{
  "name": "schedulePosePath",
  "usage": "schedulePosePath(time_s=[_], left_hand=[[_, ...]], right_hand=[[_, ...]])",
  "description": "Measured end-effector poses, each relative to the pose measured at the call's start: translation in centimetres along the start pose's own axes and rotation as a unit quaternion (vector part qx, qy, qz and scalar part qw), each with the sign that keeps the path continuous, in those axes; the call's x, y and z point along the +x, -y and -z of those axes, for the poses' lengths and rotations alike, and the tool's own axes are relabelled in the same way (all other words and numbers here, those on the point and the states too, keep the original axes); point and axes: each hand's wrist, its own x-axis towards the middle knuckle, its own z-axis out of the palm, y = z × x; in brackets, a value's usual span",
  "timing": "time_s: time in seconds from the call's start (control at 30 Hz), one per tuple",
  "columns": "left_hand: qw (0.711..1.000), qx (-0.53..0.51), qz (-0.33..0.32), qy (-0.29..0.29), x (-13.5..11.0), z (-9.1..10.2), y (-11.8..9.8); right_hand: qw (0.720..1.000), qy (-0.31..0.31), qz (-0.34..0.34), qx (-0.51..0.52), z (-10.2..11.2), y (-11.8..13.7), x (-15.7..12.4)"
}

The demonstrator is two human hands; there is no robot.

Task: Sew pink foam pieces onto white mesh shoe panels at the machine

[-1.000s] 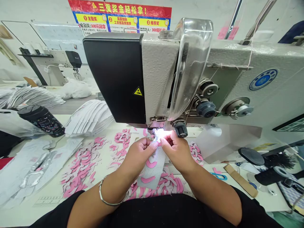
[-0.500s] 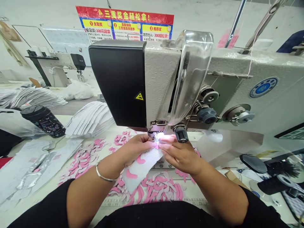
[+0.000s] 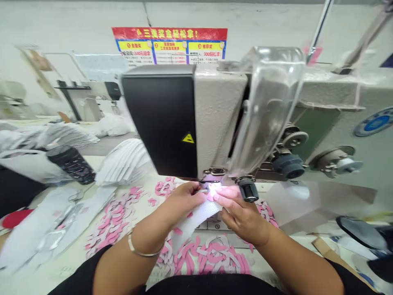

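Note:
A white perforated fabric piece [image 3: 201, 218] with pink patches lies under the lit needle area of a sewing machine [image 3: 219, 116]. My left hand [image 3: 184, 203] pinches its left edge, thumb on top, just short of the presser foot. My right hand [image 3: 245, 219] grips the opposite side, with thumb and fingers close together and the fingertips beside a small pink piece [image 3: 211, 198] in the glare. Bright light and the fingers hide the needle point. Loose pink and white curved cutouts [image 3: 215, 256] lie scattered below the fabric.
More pink cutouts [image 3: 112, 219] spread to the left. Behind them stand a fanned stack of white pieces [image 3: 124, 162] and a dark tumbler [image 3: 72, 164]. Flat white pieces [image 3: 58, 223] lie at far left. A translucent sheet [image 3: 319, 205] stands right of the machine head.
My view has tilted up and shifted left, so the machine appears lower and farther right. Both hands stay at the needle on the fabric, which has turned slightly.

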Motion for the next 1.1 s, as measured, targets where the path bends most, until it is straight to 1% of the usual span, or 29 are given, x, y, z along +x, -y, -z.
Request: schedulePosePath(time_s=[0.07, 0.17, 0.27, 0.37, 0.47, 0.67, 0.9, 1.1], left_hand=[[0.998, -0.059, 0.000, 0.026, 0.1, -0.3, 0.1], [0.992, -0.122, -0.004, 0.035, 0.3, -0.3, 0.4], [0.988, -0.148, -0.017, 0.028, 0.5, -0.3, 0.9], [0.984, -0.170, -0.017, 0.041, 0.8, -0.3, 1.5], [0.980, -0.192, -0.008, 0.048, 1.0, -0.3, 1.4], [0.978, -0.194, 0.015, 0.077, 1.1, -0.2, 0.4], [0.978, -0.195, 0.034, 0.066, 1.5, 0.0, 0.7], [0.976, -0.204, 0.021, 0.074, 1.4, -0.1, 0.7]], right_hand=[[1.000, -0.002, -0.007, -0.009, -0.1, 0.1, -0.1], [1.000, -0.012, -0.009, -0.014, -0.3, 0.2, 0.0], [1.000, -0.008, -0.003, -0.006, -0.2, 0.2, 0.2], [1.000, -0.003, -0.010, 0.001, 0.0, 0.2, 0.4], [1.000, -0.003, -0.019, -0.002, 0.0, 0.1, 0.4], [0.999, 0.001, -0.036, -0.038, 0.1, 0.2, 0.6], [0.998, 0.015, -0.053, -0.031, 0.2, 0.2, 0.9], [0.997, 0.021, -0.068, -0.016, 0.3, 0.2, 0.9]])
